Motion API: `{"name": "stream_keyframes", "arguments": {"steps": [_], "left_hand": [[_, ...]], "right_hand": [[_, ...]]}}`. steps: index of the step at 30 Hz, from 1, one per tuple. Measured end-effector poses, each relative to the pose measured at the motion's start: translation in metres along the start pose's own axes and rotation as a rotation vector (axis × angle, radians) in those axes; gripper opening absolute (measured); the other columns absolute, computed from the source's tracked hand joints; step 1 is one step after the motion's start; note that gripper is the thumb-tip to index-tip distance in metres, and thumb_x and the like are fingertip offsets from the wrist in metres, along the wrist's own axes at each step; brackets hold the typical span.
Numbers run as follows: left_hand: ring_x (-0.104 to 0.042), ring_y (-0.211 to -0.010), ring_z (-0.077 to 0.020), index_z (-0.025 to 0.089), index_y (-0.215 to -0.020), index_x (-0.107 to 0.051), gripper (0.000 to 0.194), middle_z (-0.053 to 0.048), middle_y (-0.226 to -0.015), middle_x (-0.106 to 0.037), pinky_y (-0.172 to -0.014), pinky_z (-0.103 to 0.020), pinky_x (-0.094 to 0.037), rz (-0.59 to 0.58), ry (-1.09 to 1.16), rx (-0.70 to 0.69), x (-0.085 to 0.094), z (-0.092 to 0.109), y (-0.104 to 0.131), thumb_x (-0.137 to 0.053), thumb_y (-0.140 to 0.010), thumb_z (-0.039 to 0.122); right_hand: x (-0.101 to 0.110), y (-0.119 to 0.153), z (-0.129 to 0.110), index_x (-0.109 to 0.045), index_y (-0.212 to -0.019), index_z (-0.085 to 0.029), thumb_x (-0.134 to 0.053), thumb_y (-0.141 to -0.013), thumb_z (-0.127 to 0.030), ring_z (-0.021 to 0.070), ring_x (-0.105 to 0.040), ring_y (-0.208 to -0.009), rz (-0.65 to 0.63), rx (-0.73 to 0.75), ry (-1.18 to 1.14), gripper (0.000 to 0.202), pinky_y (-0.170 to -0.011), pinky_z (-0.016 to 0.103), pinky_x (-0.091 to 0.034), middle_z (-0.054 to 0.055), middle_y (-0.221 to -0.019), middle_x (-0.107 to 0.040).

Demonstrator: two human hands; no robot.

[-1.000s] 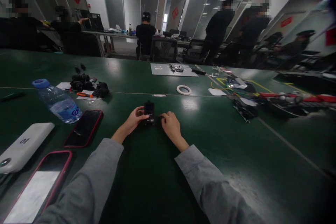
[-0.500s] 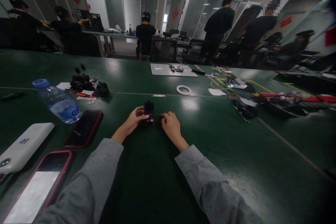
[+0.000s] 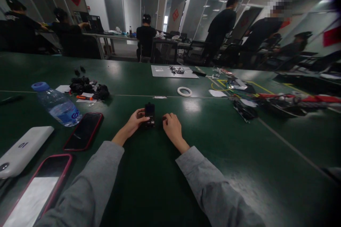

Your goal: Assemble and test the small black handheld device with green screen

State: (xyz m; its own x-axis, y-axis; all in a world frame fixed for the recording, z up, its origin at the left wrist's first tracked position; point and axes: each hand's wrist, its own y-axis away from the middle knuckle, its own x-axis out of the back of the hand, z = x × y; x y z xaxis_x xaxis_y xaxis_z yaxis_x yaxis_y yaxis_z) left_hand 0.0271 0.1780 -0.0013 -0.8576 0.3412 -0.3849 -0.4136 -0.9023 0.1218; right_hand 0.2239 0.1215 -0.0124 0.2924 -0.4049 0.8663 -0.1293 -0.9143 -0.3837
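Note:
A small black boxy device point(image 3: 150, 115) with a dark panel at its top and a little light-coloured port or label low on its front stands on the green table. My left hand point(image 3: 136, 120) is closed on its left side, thumb across the front and fingers behind. Just right of the device, a small gap away, my right hand point(image 3: 172, 127) rests with its fingers curled in. Nothing shows in that hand, though its palm side is hidden.
On the left lie a water bottle point(image 3: 60, 108), a dark phone point(image 3: 84, 131), a lit phone point(image 3: 39, 191) and a white power bank point(image 3: 25, 150). Beyond are black parts point(image 3: 89, 88), a white tape roll point(image 3: 184, 92) and a grey board point(image 3: 162, 72). Cables and tools point(image 3: 245, 110) crowd the right.
My right hand's fingers have curled in from a more extended index finger. The left hand keeps its grip on the device. The view has shifted slightly.

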Motion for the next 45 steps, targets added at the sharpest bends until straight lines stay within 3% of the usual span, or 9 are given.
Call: {"name": "stream_keyframes", "arguments": {"steps": [7,11,17,21,25,32,37,42,45], "left_hand": [[-0.059,-0.102,-0.0215,0.018,-0.116,-0.052,0.062,-0.011,-0.113,-0.057,-0.097,-0.043,-0.043,0.021,0.037,-0.025,-0.001,0.0,0.001,-0.079,-0.06,0.013],[-0.061,-0.097,-0.0196,0.017,-0.112,-0.053,0.059,-0.008,-0.105,-0.06,-0.094,-0.04,-0.044,0.038,0.054,-0.085,-0.004,-0.003,0.005,-0.079,-0.059,0.013],[-0.061,-0.09,-0.0153,0.017,-0.109,-0.055,0.052,-0.006,-0.1,-0.061,-0.086,-0.032,-0.046,0.107,0.026,-0.188,-0.009,-0.008,0.019,-0.079,-0.062,0.023],[-0.061,-0.08,-0.012,0.017,-0.101,-0.06,0.037,-0.003,-0.092,-0.063,-0.08,-0.027,-0.047,0.09,0.106,-0.172,-0.017,-0.013,0.033,-0.068,-0.075,0.042],[-0.061,-0.091,-0.0146,0.014,-0.094,-0.066,0.032,-0.008,-0.1,-0.065,-0.09,-0.03,-0.045,-0.016,0.098,-0.184,-0.027,-0.019,0.048,-0.066,-0.077,0.041],[-0.063,-0.084,-0.013,0.016,-0.093,-0.062,0.031,-0.006,-0.095,-0.064,-0.086,-0.031,-0.046,0.209,0.166,-0.251,-0.022,-0.022,0.051,-0.068,-0.074,0.041],[-0.06,-0.092,-0.0122,0.018,-0.104,-0.057,0.041,-0.005,-0.105,-0.061,-0.087,-0.028,-0.045,0.285,0.096,-0.285,-0.019,-0.022,0.051,-0.071,-0.071,0.04],[-0.058,-0.104,-0.0167,0.017,-0.113,-0.052,0.057,-0.01,-0.113,-0.061,-0.094,-0.031,-0.043,0.13,0.039,-0.29,-0.026,-0.021,0.057,-0.08,-0.064,0.028],[-0.059,-0.103,-0.0179,0.017,-0.115,-0.051,0.059,-0.01,-0.113,-0.061,-0.093,-0.032,-0.045,0.114,0.04,-0.274,-0.025,-0.021,0.056,-0.08,-0.064,0.025]], "right_hand": [[0.013,0.003,-0.008,-0.057,-0.112,-0.018,-0.035,-0.085,-0.01,0.019,-0.049,-0.098,0.099,0.082,-0.192,0.035,-0.085,0.032,-0.043,0.008,-0.101,-0.053],[0.017,0.021,-0.041,-0.05,-0.124,-0.017,-0.036,-0.088,-0.017,0.0193,-0.047,-0.109,0.201,0.132,-0.347,0.038,-0.096,0.034,-0.041,0.011,-0.114,-0.049],[0.001,0.043,-0.086,-0.024,-0.144,-0.015,-0.053,-0.08,-0.023,0.0259,-0.04,-0.124,0.148,0.127,-0.424,0.071,-0.102,0.042,-0.039,0.018,-0.132,-0.037],[-0.008,0.037,-0.079,-0.029,-0.141,-0.013,-0.059,-0.075,-0.027,0.0253,-0.044,-0.12,0.194,-0.045,-0.512,0.073,-0.1,0.042,-0.04,0.018,-0.128,-0.04],[-0.015,0.031,-0.058,-0.048,-0.124,-0.013,-0.065,-0.068,-0.031,0.0228,-0.05,-0.112,0.245,-0.268,-0.69,0.061,-0.099,0.04,-0.04,0.014,-0.116,-0.053],[-0.009,0.036,-0.046,-0.059,-0.104,-0.016,-0.069,-0.065,-0.044,0.0179,-0.058,-0.097,0.189,-0.403,-1.087,0.049,-0.091,0.035,-0.048,0.006,-0.1,-0.063],[0.003,0.041,-0.052,-0.054,-0.095,-0.018,-0.067,-0.066,-0.055,0.0182,-0.061,-0.089,0.16,-0.519,-1.434,0.048,-0.064,0.031,-0.058,0.006,-0.101,-0.058],[0.007,0.044,-0.054,-0.051,-0.094,-0.021,-0.066,-0.068,-0.055,0.0183,-0.06,-0.091,0.086,-0.512,-1.438,0.045,-0.058,0.028,-0.057,0.005,-0.101,-0.056],[0.007,0.045,-0.054,-0.051,-0.092,-0.021,-0.065,-0.067,-0.056,0.0171,-0.06,-0.09,0.037,-0.442,-1.427,0.045,-0.061,0.027,-0.056,0.003,-0.098,-0.057]]}}
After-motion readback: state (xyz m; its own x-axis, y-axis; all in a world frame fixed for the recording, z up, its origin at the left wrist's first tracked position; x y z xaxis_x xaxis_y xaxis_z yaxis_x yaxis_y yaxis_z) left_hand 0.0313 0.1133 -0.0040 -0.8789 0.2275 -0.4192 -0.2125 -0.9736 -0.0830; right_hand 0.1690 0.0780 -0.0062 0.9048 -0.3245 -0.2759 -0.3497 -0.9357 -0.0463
